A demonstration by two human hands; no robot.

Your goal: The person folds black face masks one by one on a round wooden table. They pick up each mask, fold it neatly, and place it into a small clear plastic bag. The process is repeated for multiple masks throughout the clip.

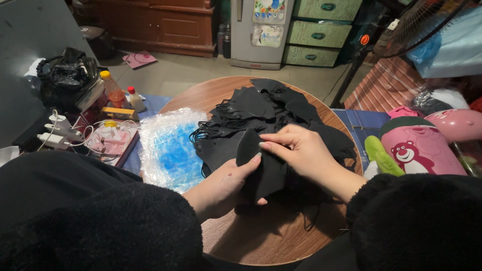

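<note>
A pile of black fabric face masks with ear loops lies on a small round wooden table. My left hand and my right hand together hold one black mask above the near side of the pile. The left hand supports it from below, thumb on its front. The right hand pinches its upper edge with fingers curled. Both arms wear dark fuzzy sleeves.
A clear plastic bag with blue contents lies at the table's left edge. Left of it sit bottles, chargers with cables and a black bag. A pink bear-print container stands at right. A small fridge and drawers stand behind.
</note>
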